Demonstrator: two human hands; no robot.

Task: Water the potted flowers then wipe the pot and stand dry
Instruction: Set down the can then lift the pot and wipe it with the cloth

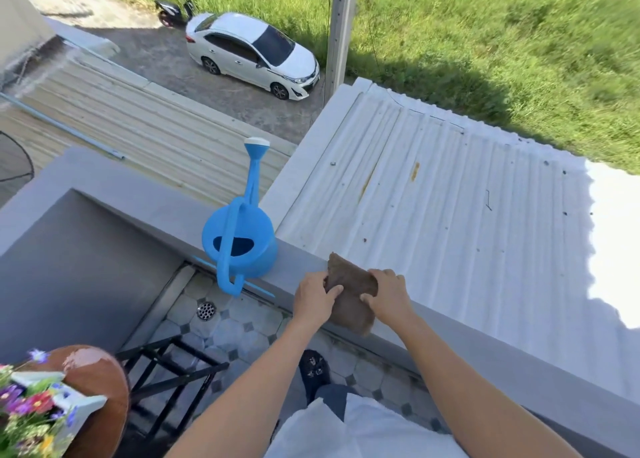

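A ribbed white metal roof (450,215) is spreading beyond the grey concrete parapet wall (145,211), with a beige corrugated roof (131,125) lying to its left. Further below, a white car (252,55) is sitting on the paving beside a concrete pole (341,24) and grass (502,41); no writing can be read on it. A smooth blue plastic watering can (239,242) is standing on the parapet top, its long spout pointing outward. At the lower left, a round brown stand top (100,385) is bearing a pale planter (62,398) of mixed flowers (24,405), above black metal bars (173,371) and patterned floor tiles (242,333). A brown, coarse-looking cloth (353,294) is lying over the parapet just right of the can; the left hand (313,296) and right hand (388,294) are both pinching its edges.
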